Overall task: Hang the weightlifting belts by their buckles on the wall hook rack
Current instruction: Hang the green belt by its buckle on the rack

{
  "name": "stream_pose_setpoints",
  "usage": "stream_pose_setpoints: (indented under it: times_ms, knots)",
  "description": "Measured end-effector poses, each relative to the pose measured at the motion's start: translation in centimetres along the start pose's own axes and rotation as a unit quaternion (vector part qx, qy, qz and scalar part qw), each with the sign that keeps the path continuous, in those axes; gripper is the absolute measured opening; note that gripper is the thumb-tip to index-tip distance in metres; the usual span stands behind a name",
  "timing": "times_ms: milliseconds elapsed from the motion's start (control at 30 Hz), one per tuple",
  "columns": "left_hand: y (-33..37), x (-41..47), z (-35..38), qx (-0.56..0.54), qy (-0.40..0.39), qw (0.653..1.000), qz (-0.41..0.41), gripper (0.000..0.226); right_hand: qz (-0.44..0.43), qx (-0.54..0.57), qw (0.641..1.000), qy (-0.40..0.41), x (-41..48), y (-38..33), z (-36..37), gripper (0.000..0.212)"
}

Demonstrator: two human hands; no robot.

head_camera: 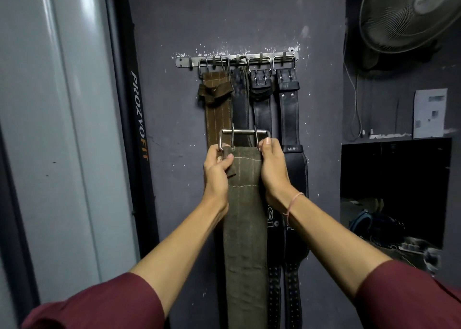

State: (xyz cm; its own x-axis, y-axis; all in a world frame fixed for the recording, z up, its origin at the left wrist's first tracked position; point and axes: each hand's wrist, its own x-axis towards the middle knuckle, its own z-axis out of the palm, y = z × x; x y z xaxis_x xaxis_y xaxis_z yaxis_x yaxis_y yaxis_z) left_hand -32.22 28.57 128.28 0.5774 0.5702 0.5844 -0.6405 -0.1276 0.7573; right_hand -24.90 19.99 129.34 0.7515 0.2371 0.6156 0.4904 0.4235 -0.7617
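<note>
While the olive-green suede weightlifting belt (245, 216) hangs straight down between both forearms, its steel double-prong buckle (244, 139) stands just above the fingertips, raised toward the wall. The left hand (217, 165) pinches the belt's left edge and a loose flap between thumb and curled fingers right under the buckle; the right hand (272, 165) grips the opposite edge, its thumb pressed up against the buckle frame. Well above both hands, the steel wall hook rack (184, 62) already carries a brown suede belt (218, 119) and three black leather belts (289, 119) by their buckles, and these hang directly behind the hands. This looks like the lifting step, with the buckle not yet at hook height. The next move probably calls for raising the buckle up and to the left of the left hand, where the endmost hook seems free, then tipping the frame over the hook before letting go. Far up to the right of the right hand sits a grey wall fan (409, 14).
</note>
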Motion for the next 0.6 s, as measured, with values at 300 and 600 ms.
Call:
stream_pose_setpoints:
  times_ms: [300, 600]
  knots:
    - [1.1, 1.0, 0.9, 0.068, 0.095, 0.983, 0.141, 0.029, -0.020, 0.059, 0.998, -0.030, 0.5, -1.5, 0.7, 0.046]
    - [2.7, 3.7, 0.6, 0.172, 0.186, 0.942, 0.222, 0.035, -0.016, 0.010, 1.000, -0.001, 4.3, -1.6, 2.8, 0.029]
